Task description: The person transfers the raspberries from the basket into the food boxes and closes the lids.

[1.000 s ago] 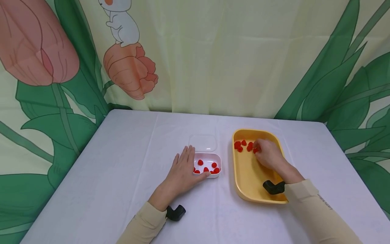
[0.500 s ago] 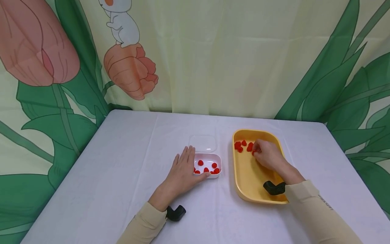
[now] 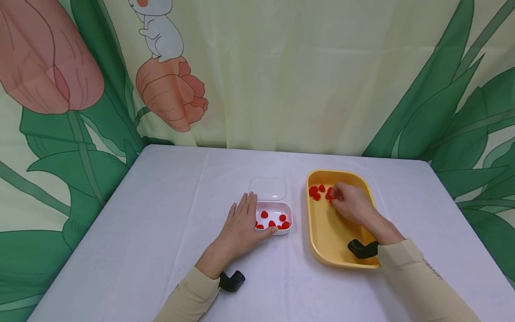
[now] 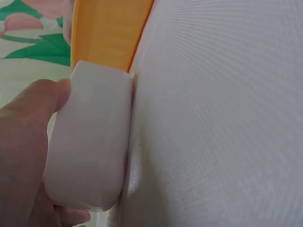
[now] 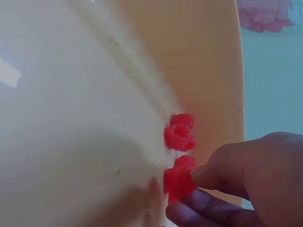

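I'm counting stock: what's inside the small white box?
Several red berries show inside the white box. The left hand covers its left end, so anything there is hidden.

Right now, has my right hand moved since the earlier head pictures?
Yes, slightly: in the head view, the right hand has shifted left, nearer the left side of the yellow tray.

Beige slvs (image 3: 426, 281), blk wrist cams (image 3: 232, 281)

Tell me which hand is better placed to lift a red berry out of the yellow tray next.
Probably the right hand: it pinches a red berry inside the yellow tray, while the left hand rests against the white box.
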The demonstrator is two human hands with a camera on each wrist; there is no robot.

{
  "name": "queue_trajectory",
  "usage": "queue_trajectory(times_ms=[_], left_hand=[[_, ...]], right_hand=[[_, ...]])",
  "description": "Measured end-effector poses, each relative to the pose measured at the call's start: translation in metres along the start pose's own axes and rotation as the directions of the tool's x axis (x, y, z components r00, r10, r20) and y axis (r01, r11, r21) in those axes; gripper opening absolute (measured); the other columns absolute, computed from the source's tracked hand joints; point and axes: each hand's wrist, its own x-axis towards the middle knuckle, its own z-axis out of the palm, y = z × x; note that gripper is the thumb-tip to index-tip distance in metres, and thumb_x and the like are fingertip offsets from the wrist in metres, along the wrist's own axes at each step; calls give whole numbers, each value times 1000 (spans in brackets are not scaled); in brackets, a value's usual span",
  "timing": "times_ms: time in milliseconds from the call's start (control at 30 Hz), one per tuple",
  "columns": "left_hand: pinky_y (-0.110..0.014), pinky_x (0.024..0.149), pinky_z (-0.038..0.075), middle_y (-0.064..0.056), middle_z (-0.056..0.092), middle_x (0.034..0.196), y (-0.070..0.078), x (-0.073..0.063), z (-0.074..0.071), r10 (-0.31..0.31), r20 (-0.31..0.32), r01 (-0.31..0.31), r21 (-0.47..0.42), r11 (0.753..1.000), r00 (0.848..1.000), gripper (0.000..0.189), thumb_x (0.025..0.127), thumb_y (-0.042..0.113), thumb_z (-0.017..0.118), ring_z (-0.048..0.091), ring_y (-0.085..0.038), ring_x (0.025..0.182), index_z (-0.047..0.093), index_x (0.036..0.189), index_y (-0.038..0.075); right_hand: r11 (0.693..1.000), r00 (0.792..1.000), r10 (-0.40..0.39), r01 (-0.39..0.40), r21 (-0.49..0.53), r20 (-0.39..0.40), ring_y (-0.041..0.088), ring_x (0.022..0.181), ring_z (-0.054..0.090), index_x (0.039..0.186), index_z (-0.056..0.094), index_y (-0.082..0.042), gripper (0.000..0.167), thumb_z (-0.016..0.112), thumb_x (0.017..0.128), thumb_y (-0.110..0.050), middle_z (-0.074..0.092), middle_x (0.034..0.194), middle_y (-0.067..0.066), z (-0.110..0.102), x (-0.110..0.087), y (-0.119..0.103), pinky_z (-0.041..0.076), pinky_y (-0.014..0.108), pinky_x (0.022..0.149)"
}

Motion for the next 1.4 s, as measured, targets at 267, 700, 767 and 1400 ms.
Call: queue_trajectory(times_ms=[267, 700, 767, 1400], left_hand=[[-58, 123, 16, -11, 23, 165, -1, 1, 1, -1, 5, 1, -1, 1000, 1000, 104, 83, 65, 62, 15, -31, 154, 19, 158, 8], [-58, 123, 16, -11, 22, 165, -2, -1, -1, -5, 12, 5, 3, 1000, 1000, 104, 83, 65, 62, 15, -31, 154, 19, 158, 7], [-58, 123, 15, -11, 22, 165, -2, 0, -1, -2, 11, 2, 3, 1000, 1000, 104, 83, 66, 61, 15, -31, 155, 19, 158, 7], [-57, 123, 15, -11, 22, 165, -2, 0, 0, 4, 2, -4, 2, 1000, 1000, 104, 83, 66, 61, 15, -31, 155, 19, 158, 7]], right_hand=[[999, 999, -38, 38, 16, -11, 25, 84, 55, 103, 62, -1, 15, 60, 88, -3, 65, 95, 13, -3, -3, -8, 53, 32, 75], [993, 993, -110, 111, 32, -38, 24, 86, 56, 102, 64, -3, 14, 62, 89, -3, 67, 97, 10, -7, -8, -30, 52, 33, 77], [993, 993, -113, 114, 36, -43, 24, 86, 56, 103, 64, -3, 14, 62, 89, -3, 67, 97, 10, -7, -10, -34, 53, 34, 77], [968, 971, -225, 233, 92, -85, 18, 85, 58, 100, 65, -8, 12, 64, 89, -3, 66, 91, 3, -3, -19, -63, 52, 29, 73]])
